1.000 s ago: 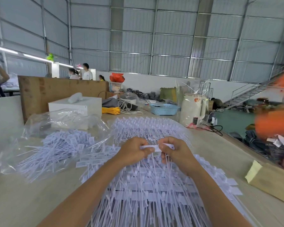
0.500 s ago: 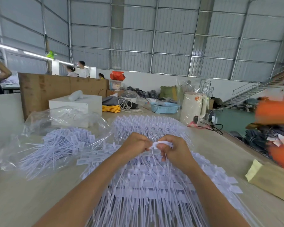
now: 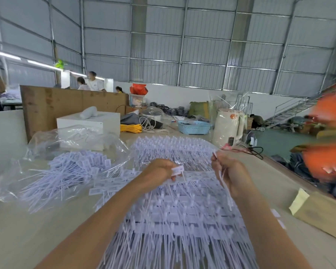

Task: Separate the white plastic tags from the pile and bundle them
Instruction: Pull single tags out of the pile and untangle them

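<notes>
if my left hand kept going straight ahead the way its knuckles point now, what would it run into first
Most likely the far rows of white tags lying just beyond the left hand, which pinches one tag. Depth is hard to judge, so it might pass just above them.

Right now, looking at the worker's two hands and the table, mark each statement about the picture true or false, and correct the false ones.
1. The left hand pinches a white tag. True.
2. The right hand lies flat and empty on the table. False: it is raised, gripping thin tag strips.
3. The two hands touch each other. False: they are apart.
4. A blue basket stands beyond the tag pile. True.
5. Loose tags lie on clear plastic at the left. True.
</notes>
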### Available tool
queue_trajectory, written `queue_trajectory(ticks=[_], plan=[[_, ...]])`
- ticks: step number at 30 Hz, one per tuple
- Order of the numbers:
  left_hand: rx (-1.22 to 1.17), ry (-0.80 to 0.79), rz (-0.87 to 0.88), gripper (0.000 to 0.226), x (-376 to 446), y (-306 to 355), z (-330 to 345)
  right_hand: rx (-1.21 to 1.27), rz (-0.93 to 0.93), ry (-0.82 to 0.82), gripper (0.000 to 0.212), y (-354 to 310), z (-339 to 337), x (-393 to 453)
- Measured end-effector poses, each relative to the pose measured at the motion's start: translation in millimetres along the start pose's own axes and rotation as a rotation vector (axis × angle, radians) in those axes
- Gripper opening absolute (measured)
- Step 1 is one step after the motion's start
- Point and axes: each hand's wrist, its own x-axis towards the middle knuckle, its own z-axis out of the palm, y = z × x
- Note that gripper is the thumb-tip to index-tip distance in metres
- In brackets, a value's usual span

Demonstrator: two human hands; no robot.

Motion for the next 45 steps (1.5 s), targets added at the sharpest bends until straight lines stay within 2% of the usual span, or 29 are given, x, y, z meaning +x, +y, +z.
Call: queue_trajectory(ticks=[4, 9, 16, 20, 25, 27, 29, 31, 32, 33, 36, 39, 41, 43, 45], plan=[[0.105, -0.008, 0.067, 0.041, -1.4, 0.3, 4.6, -0.023, 0.001, 0.026, 0.013, 3.0, 0.6, -0.2], [0.175, 0.085, 0.183, 0.039, -0.7, -4.0, 2.8, -0.441, -0.057, -0.029, 0.014, 18.2, 3.7, -4.7], [0.267, 0.115, 0.264, 0.036, -0.8, -5.1, 8.2, -0.739, -0.134, -0.148, 0.018, 35.2, 11.5, -8.0], [0.298, 0.123, 0.306, 0.036, 1.0, -6.1, 8.6, -0.785, -0.187, -0.100, 0.018, 37.2, 10.4, -7.3], [0.327, 0.110, 0.295, 0.037, 2.1, -9.0, 9.9, -0.921, -0.173, -0.212, 0.013, 37.8, 6.7, -8.4], [0.338, 0.124, 0.321, 0.035, 1.0, -7.3, 10.3, -1.009, -0.228, -0.214, 0.016, 39.9, 8.1, -8.1], [0.456, 0.162, 0.352, 0.028, -0.1, -6.2, 10.0, -1.060, -0.330, -0.152, 0.019, 37.9, 9.6, -6.6], [0.694, 0.217, 0.368, 0.025, -0.9, -4.9, 11.1, -0.988, -0.394, -0.090, 0.021, 34.5, 11.6, -6.4], [0.738, 0.227, 0.372, 0.026, -2.3, -2.3, 13.0, -0.930, -0.410, -0.081, 0.022, 33.6, 12.8, -6.7], [0.695, 0.219, 0.379, 0.027, -4.3, 1.5, 15.6, -0.887, -0.422, -0.084, 0.021, 33.2, 14.9, -7.9], [0.243, 0.083, 0.317, 0.025, -13.5, 20.7, 27.0, -0.850, -0.477, -0.089, 0.017, 28.4, 21.5, -13.1], [-0.135, -0.210, 0.161, 0.011, -22.4, 33.7, 35.9, -0.869, -0.543, -0.068, 0.016, 13.3, 23.3, -16.1], [-0.282, -0.374, 0.134, 0.004, -31.7, 40.3, 46.9, -0.888, -0.602, -0.051, 0.017, 4.4, 21.2, -16.5], [-0.325, -0.399, 0.095, 0.013, -36.6, 46.0, 57.9, -0.865, -0.647, -0.012, 0.017, -1.7, 17.7, -16.6], [-0.351, -0.314, 0.048, 0.024, -35.8, 53.8, 64.4, -0.743, -0.624, 0.007, 0.019, -5.9, 14.6, -17.0]])
